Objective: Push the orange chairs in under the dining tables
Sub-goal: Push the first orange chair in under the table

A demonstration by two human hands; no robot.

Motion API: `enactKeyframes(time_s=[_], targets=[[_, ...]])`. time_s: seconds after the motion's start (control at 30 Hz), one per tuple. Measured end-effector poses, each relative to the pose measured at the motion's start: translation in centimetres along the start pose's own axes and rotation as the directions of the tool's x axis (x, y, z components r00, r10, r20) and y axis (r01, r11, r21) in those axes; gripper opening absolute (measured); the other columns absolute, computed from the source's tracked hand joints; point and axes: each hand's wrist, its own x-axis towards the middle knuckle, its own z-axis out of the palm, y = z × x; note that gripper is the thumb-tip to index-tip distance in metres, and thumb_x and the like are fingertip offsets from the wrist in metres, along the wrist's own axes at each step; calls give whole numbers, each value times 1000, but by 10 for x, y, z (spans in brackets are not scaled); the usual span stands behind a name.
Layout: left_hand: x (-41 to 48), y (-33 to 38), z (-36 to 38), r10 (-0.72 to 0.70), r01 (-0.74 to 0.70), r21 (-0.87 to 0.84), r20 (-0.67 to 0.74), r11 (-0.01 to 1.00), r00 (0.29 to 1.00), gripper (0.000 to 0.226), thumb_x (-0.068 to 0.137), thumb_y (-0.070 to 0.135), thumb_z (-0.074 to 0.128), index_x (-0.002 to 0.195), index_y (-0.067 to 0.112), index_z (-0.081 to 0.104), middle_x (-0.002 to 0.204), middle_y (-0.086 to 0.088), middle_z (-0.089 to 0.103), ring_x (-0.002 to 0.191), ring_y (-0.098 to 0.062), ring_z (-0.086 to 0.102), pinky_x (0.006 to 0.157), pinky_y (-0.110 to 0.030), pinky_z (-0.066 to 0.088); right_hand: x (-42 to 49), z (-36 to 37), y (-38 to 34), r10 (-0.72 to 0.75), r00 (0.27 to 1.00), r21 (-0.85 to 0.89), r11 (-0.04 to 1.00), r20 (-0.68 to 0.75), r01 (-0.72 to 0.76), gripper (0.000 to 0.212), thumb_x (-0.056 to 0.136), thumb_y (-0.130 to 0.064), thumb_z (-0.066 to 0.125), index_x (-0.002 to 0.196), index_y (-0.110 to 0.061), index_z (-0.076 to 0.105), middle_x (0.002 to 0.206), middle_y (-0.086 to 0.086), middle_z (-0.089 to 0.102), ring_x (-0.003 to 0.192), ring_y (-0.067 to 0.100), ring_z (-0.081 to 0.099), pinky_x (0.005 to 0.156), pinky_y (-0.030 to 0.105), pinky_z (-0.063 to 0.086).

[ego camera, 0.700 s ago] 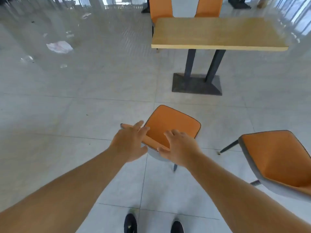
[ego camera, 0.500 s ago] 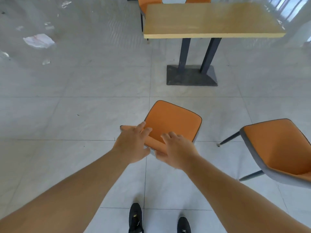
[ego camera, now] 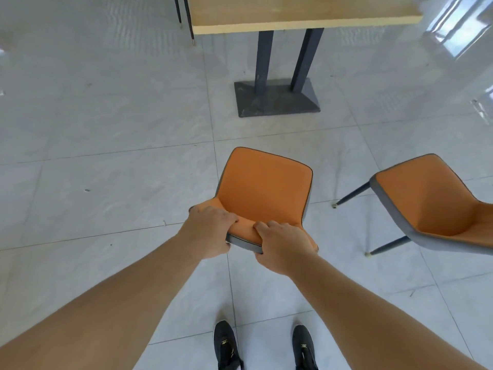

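Hands (ego camera: 210, 232) now gripping chair (ego camera: 266, 188), glossy tiled floor (ego camera: 106, 124)

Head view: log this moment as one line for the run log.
near chair: not yet under table | left hand: grips its back | right hand: grips its back | second chair: right, untouched

Single wide-angle head cam, tilted fwd & down: left hand (ego camera: 210, 231), right hand (ego camera: 282, 247) close mid-frame on orange chair (ego camera: 264, 188), shoes (ego camera: 226, 345) at btm.

Table (ego camera: 306, 12) top cut by upper edge; right chair (ego camera: 432, 198) cut by right edge; middle chair (ego camera: 264, 188) legs hidden under seat.
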Motion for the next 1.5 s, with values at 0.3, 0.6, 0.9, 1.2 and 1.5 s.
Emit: enactKeyframes(time_s=[0.3, 0.6, 0.9, 1.2, 1.5], targets=[[22, 2, -6, 36, -36, 20, -18, 999, 999, 35, 87, 43, 68, 121, 39, 63, 107, 12, 69, 98, -19, 63, 89, -46, 54, 4, -14, 19, 8, 999, 18, 1000, 39, -9, 40, 100, -48, 57, 134, -28, 51, 108, 0, 63, 93, 28, 63, 80, 44, 57], [56, 25, -23, -12, 13, 12, -59, 1000, 998, 43, 89, 46, 68, 131, 38, 59, 115, 12, 68, 108, -20, 61, 93, -48, 52, 25, -30, 65, -21, 999, -14, 1000, 49, 22, 41, 100, -49, 57, 136, -29, 51, 107, -1, 63, 92, 27, 62, 74, 40, 55], [111, 70, -50, -101, 97, -46, -80, 994, 992, 40, 90, 45, 70, 128, 37, 59, 113, 11, 68, 104, -18, 62, 94, -46, 53, 58, -55, 144, -123, 990, -61, 990, 63, 127, 38, 99, -47, 57, 132, -29, 52, 103, -2, 62, 80, 23, 51, 65, 37, 43], [188, 79, -73, -179, 168, -79, -154, 983, 972, 36, 89, 42, 70, 124, 37, 60, 105, 10, 67, 97, -20, 63, 88, -44, 52, 124, -88, 212, -172, 984, -91, 980, 53, 176, 35, 99, -45, 57, 128, -27, 52, 107, -1, 63, 94, 27, 61, 63, 35, 42], [264, 35, -111, -176, 168, -67, -135, 983, 975, 33, 91, 40, 67, 122, 32, 58, 101, 6, 64, 96, -23, 62, 87, -46, 56, 208, -121, 238, -157, 987, -103, 982, 16, 158, 30, 97, -45, 60, 119, -25, 54, 100, -2, 60, 91, 25, 61, 58, 34, 38]])
